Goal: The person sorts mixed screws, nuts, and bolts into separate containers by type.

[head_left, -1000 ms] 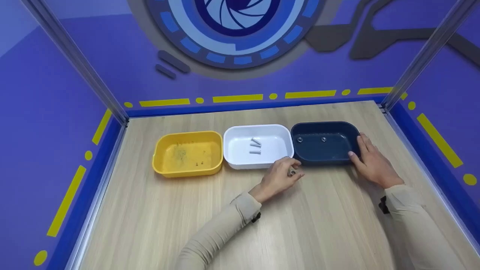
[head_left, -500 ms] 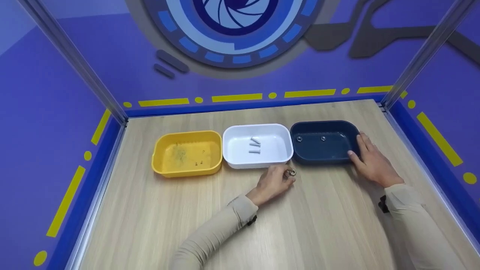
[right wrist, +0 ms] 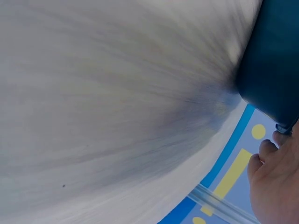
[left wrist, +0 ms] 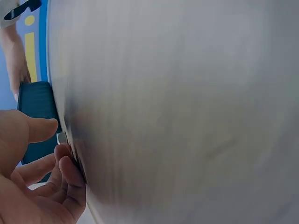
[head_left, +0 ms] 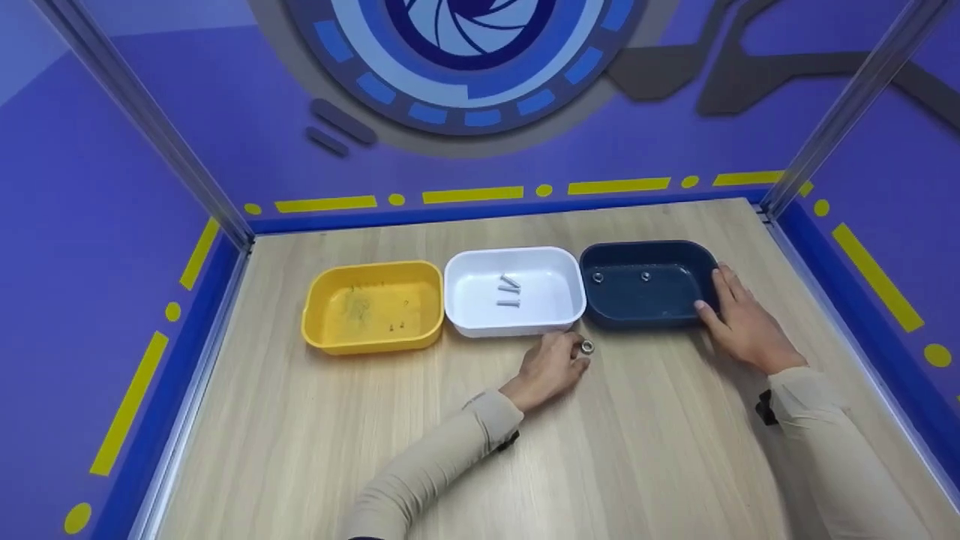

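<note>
In the head view my left hand (head_left: 551, 367) is low over the table in front of the white bin. A small metal nut (head_left: 587, 346) lies at its fingertips. The left wrist view has the nut (left wrist: 62, 138) in the gap between thumb and forefinger, which look parted. My right hand (head_left: 754, 330) holds the right end of the dark blue bin (head_left: 649, 319), thumb over the rim and fingers along the outer wall. Inside that bin are two nuts (head_left: 598, 277). Several screws (head_left: 508, 289) lie in the white bin (head_left: 517, 328).
A yellow bin (head_left: 375, 345) stands left of the white one, with a few tiny dark bits inside. All three bins form a row on the wooden table (head_left: 637, 450). Purple panels (head_left: 225, 112) wall in the back and sides.
My left hand has drawn back slightly left from the dark blue bin and come down with the nut, which now shows whole at the fingertips. The right hand stays put.
</note>
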### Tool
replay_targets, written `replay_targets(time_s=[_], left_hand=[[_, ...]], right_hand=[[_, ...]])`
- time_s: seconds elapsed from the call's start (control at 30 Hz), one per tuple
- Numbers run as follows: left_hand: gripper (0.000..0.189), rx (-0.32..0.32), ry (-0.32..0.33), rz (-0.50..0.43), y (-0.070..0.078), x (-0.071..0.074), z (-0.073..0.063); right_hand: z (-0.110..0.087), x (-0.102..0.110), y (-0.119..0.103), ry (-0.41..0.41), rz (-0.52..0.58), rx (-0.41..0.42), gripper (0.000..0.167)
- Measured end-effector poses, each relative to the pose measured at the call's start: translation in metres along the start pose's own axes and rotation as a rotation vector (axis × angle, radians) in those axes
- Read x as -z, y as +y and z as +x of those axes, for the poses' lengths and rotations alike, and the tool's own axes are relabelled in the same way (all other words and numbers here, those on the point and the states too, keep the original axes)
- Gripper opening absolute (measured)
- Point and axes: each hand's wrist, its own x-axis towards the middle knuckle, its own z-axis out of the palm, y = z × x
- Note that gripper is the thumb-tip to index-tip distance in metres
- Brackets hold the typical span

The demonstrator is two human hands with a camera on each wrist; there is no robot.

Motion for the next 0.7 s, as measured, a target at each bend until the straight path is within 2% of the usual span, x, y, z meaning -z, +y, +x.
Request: replay_targets(time_s=[0.5, 0.7], left_hand=[[0.024, -0.012, -0.055, 0.112, 0.002, -0.008, 0.006], [0.025, -0.027, -0.049, 0.141, 0.002, -0.013, 0.009]], right_hand=[[0.003, 0.000, -0.001, -0.030, -0.003, -0.033, 0.087], [0.001, 0.000, 0.000, -0.012, 0.005, -0.016, 0.086]])
